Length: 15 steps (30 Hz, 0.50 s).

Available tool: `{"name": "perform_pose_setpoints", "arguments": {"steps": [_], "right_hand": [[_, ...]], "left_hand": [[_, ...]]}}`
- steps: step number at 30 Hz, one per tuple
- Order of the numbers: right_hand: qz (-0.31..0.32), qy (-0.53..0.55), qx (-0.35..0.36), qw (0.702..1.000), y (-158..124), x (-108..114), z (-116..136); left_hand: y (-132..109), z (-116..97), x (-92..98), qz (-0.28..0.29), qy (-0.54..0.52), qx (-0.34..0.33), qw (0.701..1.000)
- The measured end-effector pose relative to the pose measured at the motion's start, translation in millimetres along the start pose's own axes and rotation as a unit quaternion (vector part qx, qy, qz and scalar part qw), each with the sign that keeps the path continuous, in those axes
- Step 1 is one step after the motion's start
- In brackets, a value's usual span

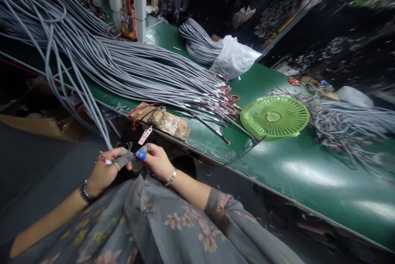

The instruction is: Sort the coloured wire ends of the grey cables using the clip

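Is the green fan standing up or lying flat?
Lying flat: the green fan rests on the green table, its round grille facing upward.

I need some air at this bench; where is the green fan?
In the head view the green fan lies flat on the green table, right of centre, between the big grey cable bundle and a smaller cable pile.

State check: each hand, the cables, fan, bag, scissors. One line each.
left hand: closed on a grey cable end, finger guards on.
right hand: fingertips pinching at the cable's thin coloured wires, blue guard on one finger.
grey cable bundle: lying on the green table, stripped ends loose.
green fan: lying flat, face up; running or not, cannot tell.
plastic bag: crumpled, slumped on the table.
orange scissors: lying beside the cable ends.
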State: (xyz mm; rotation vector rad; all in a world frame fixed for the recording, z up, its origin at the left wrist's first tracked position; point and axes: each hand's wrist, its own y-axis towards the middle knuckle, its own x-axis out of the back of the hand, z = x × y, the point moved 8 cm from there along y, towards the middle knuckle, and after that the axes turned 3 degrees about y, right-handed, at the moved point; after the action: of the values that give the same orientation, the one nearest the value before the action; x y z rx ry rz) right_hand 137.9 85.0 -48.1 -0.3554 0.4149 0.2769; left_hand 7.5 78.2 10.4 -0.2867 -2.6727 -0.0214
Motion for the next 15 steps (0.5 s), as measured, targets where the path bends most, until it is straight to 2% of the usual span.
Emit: {"name": "perform_pose_setpoints", "arguments": {"steps": [9,15], "right_hand": [[0.006,0.011,-0.012,1.0,4,-6,11],[-0.02,0.027,-0.007,0.999,4,-4,5]], "left_hand": [[6,-14,-6.2,0.062,0.056,-0.038,0.996],[6,-8,-5.8,0.053,0.022,-0.009,0.998]]}}
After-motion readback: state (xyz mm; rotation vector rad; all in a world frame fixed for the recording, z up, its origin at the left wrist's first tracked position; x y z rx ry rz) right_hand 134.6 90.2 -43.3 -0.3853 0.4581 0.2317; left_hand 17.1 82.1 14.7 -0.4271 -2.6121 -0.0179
